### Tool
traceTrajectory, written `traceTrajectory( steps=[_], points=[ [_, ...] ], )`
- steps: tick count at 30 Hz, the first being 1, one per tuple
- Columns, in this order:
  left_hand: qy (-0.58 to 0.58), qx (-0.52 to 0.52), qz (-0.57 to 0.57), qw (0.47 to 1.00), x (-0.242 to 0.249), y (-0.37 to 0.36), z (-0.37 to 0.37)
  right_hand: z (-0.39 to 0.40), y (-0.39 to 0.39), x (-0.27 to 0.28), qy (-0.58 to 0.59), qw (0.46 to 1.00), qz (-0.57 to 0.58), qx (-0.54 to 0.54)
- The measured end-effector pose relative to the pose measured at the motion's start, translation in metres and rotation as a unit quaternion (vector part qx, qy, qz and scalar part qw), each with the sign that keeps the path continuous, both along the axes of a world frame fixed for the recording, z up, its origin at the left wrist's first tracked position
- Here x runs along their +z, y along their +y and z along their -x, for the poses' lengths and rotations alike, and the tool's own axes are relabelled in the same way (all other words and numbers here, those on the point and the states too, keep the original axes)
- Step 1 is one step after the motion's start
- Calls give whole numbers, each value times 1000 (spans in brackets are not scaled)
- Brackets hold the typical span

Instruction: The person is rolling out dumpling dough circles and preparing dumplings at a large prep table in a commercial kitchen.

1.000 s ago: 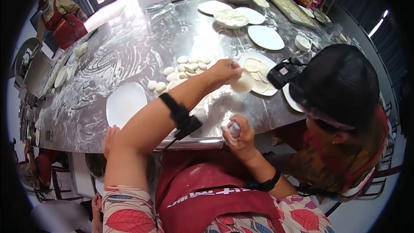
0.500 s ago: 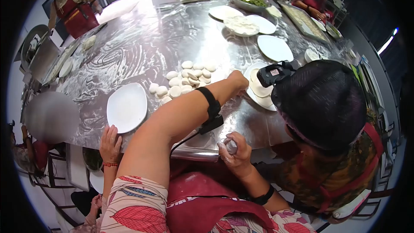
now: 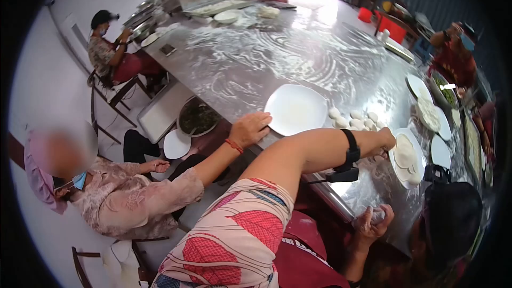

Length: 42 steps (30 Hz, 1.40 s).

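My left arm reaches across the table to a white plate with flat round dough wrappers on it. My left hand is closed at that plate's near rim, its fingertips mostly hidden beneath it. Just left of this hand lies a cluster of small dough pieces. Down by the table's front edge, my right hand has its fingers curled around a rounded greyish object; I cannot tell what it is.
A seated person at left rests a hand against an empty white plate. A capped person sits close on my right. Flour streaks the metal table. A bowl of greens stands below its left edge. White flour fills a bowl.
My view has swung left, so the table and arms appear farther right and the seated person comes into view. My left hand stays by the wrapper plate; the right still grips the greyish object.
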<state>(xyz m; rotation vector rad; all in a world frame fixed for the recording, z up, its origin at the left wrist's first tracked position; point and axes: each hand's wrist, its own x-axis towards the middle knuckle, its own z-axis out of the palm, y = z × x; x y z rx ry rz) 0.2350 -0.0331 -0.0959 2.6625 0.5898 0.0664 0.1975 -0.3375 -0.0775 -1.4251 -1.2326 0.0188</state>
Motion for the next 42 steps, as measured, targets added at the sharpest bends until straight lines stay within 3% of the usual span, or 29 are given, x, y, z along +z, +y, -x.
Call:
traceTrajectory(
  steps=[2,5,6,7,11,12,13,14,15,16,17,20,21,23,24,27,28,31,33,35,39,42],
  points=[
    [-130,-12,-40,991,58,-14,98,2,3,5,-46,999,-5,-12],
    [-274,1,-113,955,107,-14,226,6,16,8,-92,995,-39,-11],
    [-351,2,-143,925,115,-19,261,2,15,5,-78,996,-33,-2],
    [-349,42,-46,935,116,-15,293,2,15,3,-64,998,-28,5],
    [-376,117,-37,918,99,11,417,11,9,20,22,999,19,31],
    [-397,195,3,897,94,13,446,10,9,22,-36,999,1,18],
    [-441,293,75,845,83,17,472,9,11,24,-94,995,-17,4],
    [-498,386,172,757,70,23,495,10,12,26,-152,988,-36,-11],
    [-560,455,229,654,51,33,515,13,13,28,-110,993,-31,5],
    [-588,591,351,426,100,-4,506,17,11,30,-69,997,-24,18],
    [-605,587,341,417,56,21,543,19,9,30,-28,999,-17,31],
    [-616,645,284,352,49,4,555,14,7,20,100,993,17,61],
    [-612,665,266,335,48,1,557,11,8,16,95,994,14,59],
    [-565,677,338,329,38,11,567,6,9,13,84,995,13,55],
    [-540,681,372,325,32,15,568,12,13,22,6,999,-21,28],
    [-365,713,329,500,74,-21,509,6,19,13,-29,999,-38,-3],
    [-363,653,352,564,54,-9,514,-2,16,4,16,1000,16,-3],
    [-269,526,40,806,70,-28,443,3,21,20,-95,995,-12,-32],
    [-232,409,-17,882,79,-36,395,-1,19,15,-48,999,5,-18],
    [-179,310,9,934,86,-39,350,2,18,18,-4,1000,10,3],
    [-105,259,-71,958,80,-22,268,5,21,28,-68,997,-29,20],
    [10,252,-95,963,61,8,242,0,17,17,42,998,11,54]
  ],
)
